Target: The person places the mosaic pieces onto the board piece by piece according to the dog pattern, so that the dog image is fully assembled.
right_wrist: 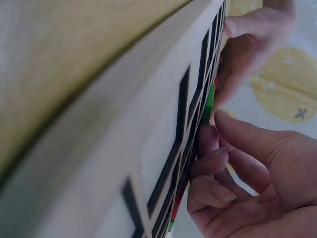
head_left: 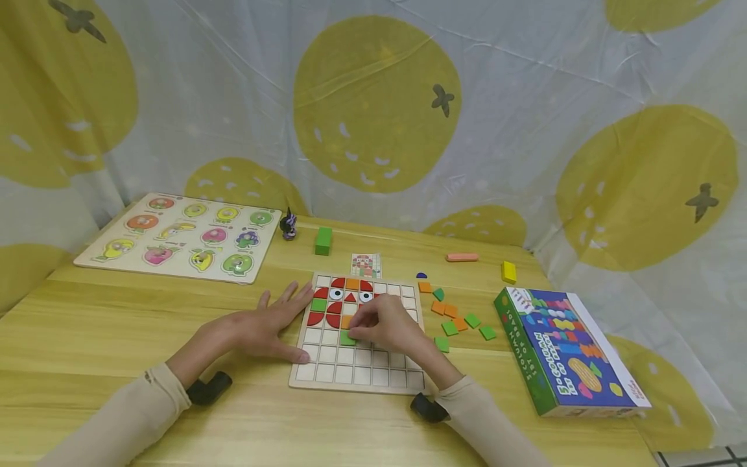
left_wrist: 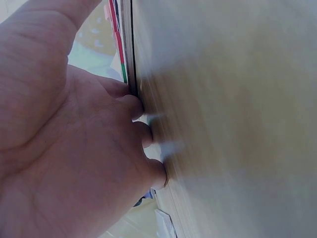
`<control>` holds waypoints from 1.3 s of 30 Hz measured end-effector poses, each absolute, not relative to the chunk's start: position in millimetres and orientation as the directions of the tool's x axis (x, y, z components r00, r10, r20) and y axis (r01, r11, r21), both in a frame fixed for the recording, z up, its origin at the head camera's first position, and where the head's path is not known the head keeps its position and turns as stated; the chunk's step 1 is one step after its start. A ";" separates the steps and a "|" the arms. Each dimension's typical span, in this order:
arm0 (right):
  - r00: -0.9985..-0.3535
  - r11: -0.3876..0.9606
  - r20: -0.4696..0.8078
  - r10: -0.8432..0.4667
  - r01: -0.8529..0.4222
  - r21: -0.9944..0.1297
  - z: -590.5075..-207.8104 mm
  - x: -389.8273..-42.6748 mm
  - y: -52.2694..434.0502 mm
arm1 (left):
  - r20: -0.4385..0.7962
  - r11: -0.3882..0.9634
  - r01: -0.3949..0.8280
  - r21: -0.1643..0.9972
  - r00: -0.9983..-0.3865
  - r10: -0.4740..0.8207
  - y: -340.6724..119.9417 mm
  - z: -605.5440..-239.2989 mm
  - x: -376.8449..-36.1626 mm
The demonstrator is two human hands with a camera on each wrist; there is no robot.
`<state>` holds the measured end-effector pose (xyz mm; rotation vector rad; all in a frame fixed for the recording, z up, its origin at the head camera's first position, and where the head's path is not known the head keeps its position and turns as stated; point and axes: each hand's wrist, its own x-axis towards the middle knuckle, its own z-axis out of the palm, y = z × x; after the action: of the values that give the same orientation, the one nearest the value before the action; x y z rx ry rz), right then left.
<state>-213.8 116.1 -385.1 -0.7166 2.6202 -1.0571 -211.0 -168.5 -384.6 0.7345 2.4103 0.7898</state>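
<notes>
A wooden grid board [head_left: 362, 379] lies on the table, its upper rows partly filled with red, orange and green tiles and two eye pieces. My right hand [head_left: 388, 322] is over the middle of the board and pinches a green square tile [head_left: 347, 338] between thumb and fingers, low at the grid. In the right wrist view the green tile [right_wrist: 209, 104] shows right by the thumb tip. My left hand [head_left: 262, 327] rests with fingers spread at the board's left edge; in the left wrist view its fingertips [left_wrist: 157, 173] touch the table.
Loose green and orange tiles [head_left: 449, 327] lie right of the board. A small pattern card [head_left: 366, 264] sits behind it. A boxed bead set [head_left: 574, 363] is at the right, a fruit puzzle board [head_left: 181, 237] at the back left. Green [head_left: 323, 240] and yellow blocks [head_left: 509, 272] stand farther back.
</notes>
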 end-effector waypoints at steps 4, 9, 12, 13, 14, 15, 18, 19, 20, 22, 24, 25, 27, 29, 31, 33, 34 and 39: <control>-0.837 0.596 -0.019 -0.546 -0.373 -0.711 -383.8 -213.5 117.0 | -0.280 0.685 0.335 0.647 -0.730 0.623 -168.5 -384.4 -211.2; -0.817 0.573 -0.001 -0.577 -0.404 -0.713 -384.6 -213.7 116.3 | -0.274 0.675 0.338 0.656 -0.727 0.629 -168.3 -384.4 -211.4; -0.811 0.574 0.014 -0.585 -0.426 -0.699 -383.9 -213.3 117.0 | -0.277 0.678 0.335 0.655 -0.728 0.627 -168.6 -384.7 -211.4; -0.811 0.575 0.018 -0.584 -0.429 -0.697 -383.5 -213.2 117.6 | -0.276 0.677 0.336 0.655 -0.727 0.628 -168.9 -385.0 -211.4; -0.812 0.577 0.019 -0.583 -0.431 -0.694 -382.9 -213.0 118.4 | -0.281 0.681 0.335 0.651 -0.727 0.627 -168.9 -385.1 -211.5; -0.813 0.579 0.020 -0.582 -0.432 -0.691 -382.8 -212.9 119.3 | -0.280 0.680 0.336 0.652 -0.727 0.627 -169.0 -385.3 -211.6; -0.810 0.581 0.018 -0.586 -0.436 -0.688 -383.3 -213.3 120.7 | -0.276 0.676 0.343 0.652 -0.723 0.633 -169.2 -385.1 -210.9; -0.808 0.581 0.017 -0.589 -0.438 -0.686 -383.4 -213.4 120.6 | -0.276 0.676 0.343 0.652 -0.723 0.633 -169.0 -384.9 -210.7; -0.804 0.579 0.016 -0.595 -0.442 -0.685 -383.7 -213.6 120.6 | -0.277 0.677 0.343 0.651 -0.724 0.632 -168.8 -384.9 -210.7; -0.791 0.568 0.018 -0.612 -0.455 -0.686 -383.4 -214.4 121.2 | -0.274 0.676 0.343 0.653 -0.725 0.632 -168.5 -384.6 -210.4; -0.777 0.558 0.024 -0.629 -0.472 -0.683 -380.3 -216.1 124.9 | -0.270 0.673 0.342 0.656 -0.726 0.632 -168.1 -384.3 -210.2; -0.769 0.550 0.034 -0.638 -0.486 -0.680 -378.0 -217.7 128.4 | -0.270 0.673 0.342 0.656 -0.726 0.633 -168.1 -384.4 -210.2; -0.756 0.533 0.061 -0.652 -0.515 -0.671 -372.1 -222.3 139.5 | -0.274 0.676 0.342 0.653 -0.726 0.631 -167.9 -384.5 -210.4; -0.750 0.528 0.084 -0.656 -0.535 -0.660 -364.7 -228.2 155.1 | -0.271 0.675 0.345 0.653 -0.725 0.633 -167.9 -384.7 -210.8; -0.755 0.534 0.093 -0.649 -0.540 -0.650 -359.2 -235.0 173.5 | -0.272 0.676 0.346 0.651 -0.725 0.633 -167.7 -385.3 -211.6; -0.769 0.548 0.082 -0.634 -0.521 -0.655 -357.6 -242.3 193.7 | -0.272 0.675 0.346 0.651 -0.725 0.633 -167.6 -385.4 -211.7; -0.782 0.558 0.067 -0.620 -0.500 -0.662 -356.9 -245.6 203.0 | -0.270 0.674 0.346 0.653 -0.725 0.634 -167.6 -385.4 -211.7; -0.847 0.596 0.020 -0.532 -0.391 -0.701 -364.6 -260.4 250.1 | -0.277 0.678 0.340 0.651 -0.726 0.630 -168.6 -385.8 -211.6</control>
<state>-260.4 250.1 -364.6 -0.7698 2.6313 -1.0866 -211.6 -168.6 -385.8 0.7497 2.4037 0.7954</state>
